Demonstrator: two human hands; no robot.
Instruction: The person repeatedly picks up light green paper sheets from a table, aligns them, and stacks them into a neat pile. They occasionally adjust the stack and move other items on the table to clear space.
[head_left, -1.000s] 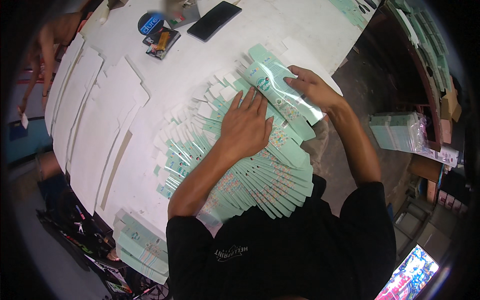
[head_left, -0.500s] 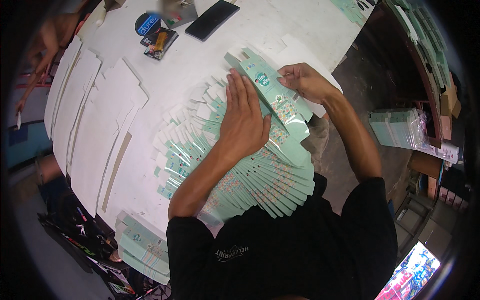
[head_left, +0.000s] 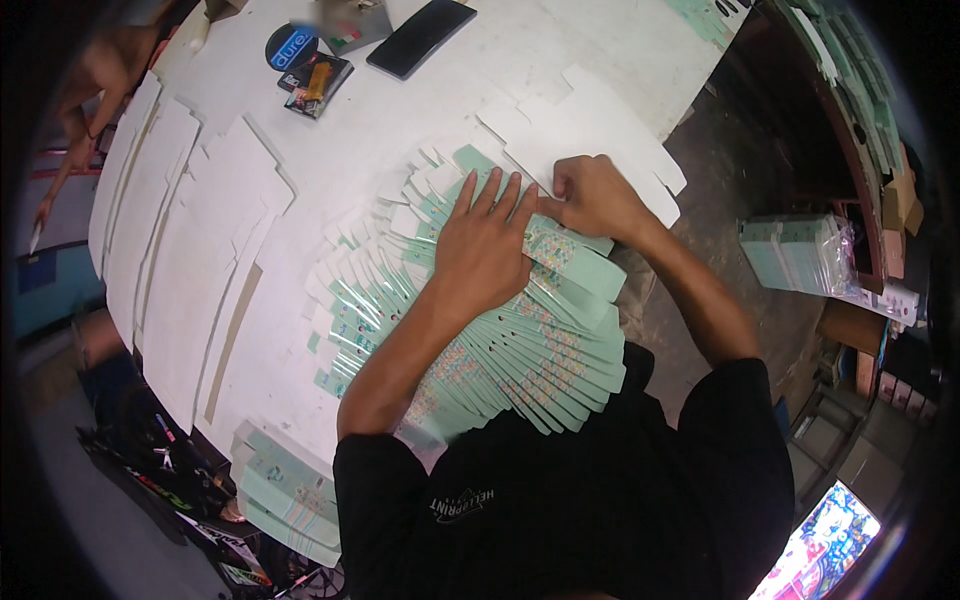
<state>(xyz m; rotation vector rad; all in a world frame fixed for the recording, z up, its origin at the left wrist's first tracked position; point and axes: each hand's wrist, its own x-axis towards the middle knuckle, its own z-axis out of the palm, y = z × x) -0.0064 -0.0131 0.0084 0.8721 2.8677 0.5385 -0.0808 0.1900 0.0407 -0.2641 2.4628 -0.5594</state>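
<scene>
A fan of flat mint-green printed cartons (head_left: 540, 370) spreads over the near part of the table, overlapping one another. My left hand (head_left: 485, 240) lies flat on the upper part of the fan, fingers stretched out and slightly apart. Just to its right, my right hand (head_left: 597, 198) is closed, its fingers curled at the upper right edge of the top carton (head_left: 580, 262). Whatever those fingers pinch is hidden. Beyond the right hand lie unfolded white carton blanks (head_left: 625, 130), plain side up.
More white blanks (head_left: 215, 205) lie along the left of the white table (head_left: 400, 130). A black phone (head_left: 421, 38) and small boxes (head_left: 318, 85) sit at the far side. A green carton stack (head_left: 285, 495) is at the near left. Wrapped cartons (head_left: 790, 257) stand at the right.
The top carton, tilted up between my hands before, now lies down on the fan. My right hand has moved lower and curled more; my left fingers have spread. More white blank shows.
</scene>
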